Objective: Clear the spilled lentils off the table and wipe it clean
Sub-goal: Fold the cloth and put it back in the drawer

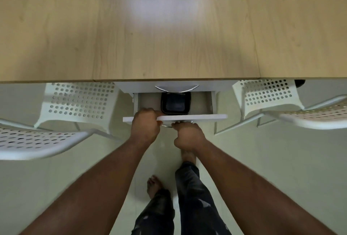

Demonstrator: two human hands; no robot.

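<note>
A: Your left hand [145, 122] is curled over the drawer front [206, 117] at centre frame. Push it in and you'll trap those fingers.

B: And the right?

A: Your right hand [187, 135] grips the handle [167, 126] below. No lentils show on the bench [169, 28] above; the black container [175, 104] could slide.

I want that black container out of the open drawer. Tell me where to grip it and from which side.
Grip the black container by its raised rim, coming straight down from above. It lies flat and open side up in the drawer, whose walls and front panel block any sideways reach. Its far edge sits under the upper drawer's handle, so taking the near rim is probably easiest, by the left hand.
</note>
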